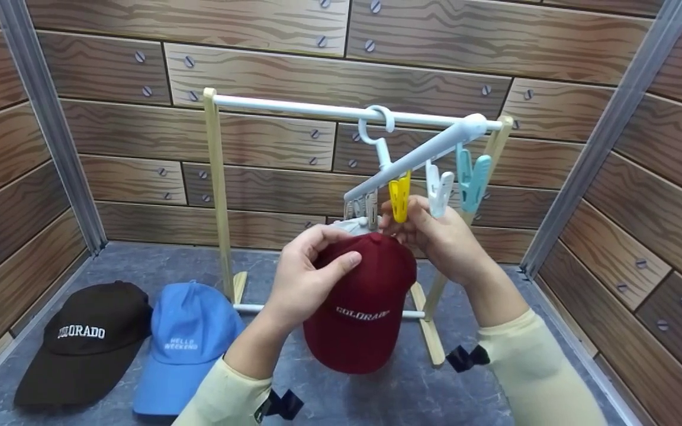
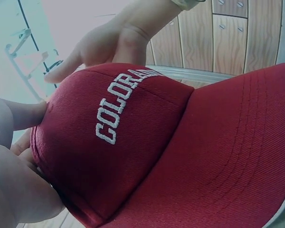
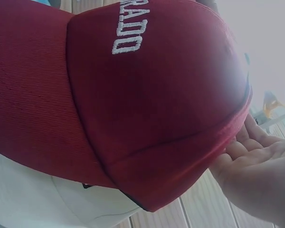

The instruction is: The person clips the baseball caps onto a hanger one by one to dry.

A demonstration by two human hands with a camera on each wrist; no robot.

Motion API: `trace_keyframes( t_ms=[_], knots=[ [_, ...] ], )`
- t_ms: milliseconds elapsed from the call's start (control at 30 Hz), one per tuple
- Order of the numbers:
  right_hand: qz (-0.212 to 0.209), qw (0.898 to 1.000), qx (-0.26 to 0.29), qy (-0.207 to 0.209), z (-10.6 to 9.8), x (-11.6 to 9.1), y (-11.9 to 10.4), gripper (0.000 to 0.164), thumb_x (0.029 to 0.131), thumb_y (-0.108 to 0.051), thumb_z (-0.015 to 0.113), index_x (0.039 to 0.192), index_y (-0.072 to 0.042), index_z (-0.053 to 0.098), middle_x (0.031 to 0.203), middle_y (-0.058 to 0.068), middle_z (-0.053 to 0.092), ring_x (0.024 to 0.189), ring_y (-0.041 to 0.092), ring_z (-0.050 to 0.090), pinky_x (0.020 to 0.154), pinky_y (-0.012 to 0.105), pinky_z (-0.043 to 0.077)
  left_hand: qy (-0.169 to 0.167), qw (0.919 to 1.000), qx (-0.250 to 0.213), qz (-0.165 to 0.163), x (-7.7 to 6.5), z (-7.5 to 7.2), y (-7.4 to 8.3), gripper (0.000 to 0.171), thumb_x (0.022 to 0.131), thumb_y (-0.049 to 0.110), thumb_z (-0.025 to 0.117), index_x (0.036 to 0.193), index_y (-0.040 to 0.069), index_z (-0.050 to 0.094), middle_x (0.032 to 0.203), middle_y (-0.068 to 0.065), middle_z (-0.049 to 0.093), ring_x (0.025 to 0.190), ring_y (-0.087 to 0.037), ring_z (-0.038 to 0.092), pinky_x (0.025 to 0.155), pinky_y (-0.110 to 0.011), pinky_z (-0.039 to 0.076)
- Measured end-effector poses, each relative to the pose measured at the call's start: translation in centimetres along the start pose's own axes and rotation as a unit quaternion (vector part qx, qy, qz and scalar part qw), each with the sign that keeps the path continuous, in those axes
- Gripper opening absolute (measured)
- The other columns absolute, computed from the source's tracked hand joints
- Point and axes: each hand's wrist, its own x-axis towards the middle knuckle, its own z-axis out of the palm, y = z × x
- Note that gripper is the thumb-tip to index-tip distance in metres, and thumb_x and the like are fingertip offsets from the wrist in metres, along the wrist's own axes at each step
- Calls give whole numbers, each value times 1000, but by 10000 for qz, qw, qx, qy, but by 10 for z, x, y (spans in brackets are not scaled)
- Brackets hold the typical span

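A dark red cap [image 1: 370, 284] with white COLORADO lettering hangs brim down in front of the hanger. My left hand [image 1: 311, 275] grips the cap's crown near the top, thumb on the front and fingers behind. My right hand [image 1: 450, 242] is behind the cap's upper right side, its fingers [image 3: 247, 147] at the cap's back edge and partly hidden. Just in front of that hand hangs a yellow clothespin [image 1: 399, 198]. A pale blue clip hanger [image 1: 418, 157] holds it, with a white clothespin [image 1: 438, 189] and a teal one beside it.
The hanger hooks over a white rail [image 1: 293, 106] on a wooden-legged rack. Behind the red cap, a white cap [image 3: 47, 199] hangs below grey clothespins [image 1: 370, 210]. A black cap [image 1: 92, 337] and a blue cap [image 1: 190, 331] lie on the grey table at left. Wood-patterned walls surround it.
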Motion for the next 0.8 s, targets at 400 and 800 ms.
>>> trace_keyframes(
  t_ms=[400,800],
  knots=[
    [90,9970,748,-184,-1,17,-10,70,99,-63,77,128,0,70,108,9,76,96,22,74,85,29,59,-40,9999,61,134,5,-1,9,23,99,1,82,121,-3,75,115,-13,80,104,-23,74,90,-33,60],
    [113,9911,1275,-373,-1,24,-10,49,109,-52,68,123,-5,74,105,7,77,94,20,72,89,31,59,-26,9999,67,81,9,1,11,24,99,1,82,122,-3,74,114,-14,80,104,-23,74,90,-33,60]
  ],
)
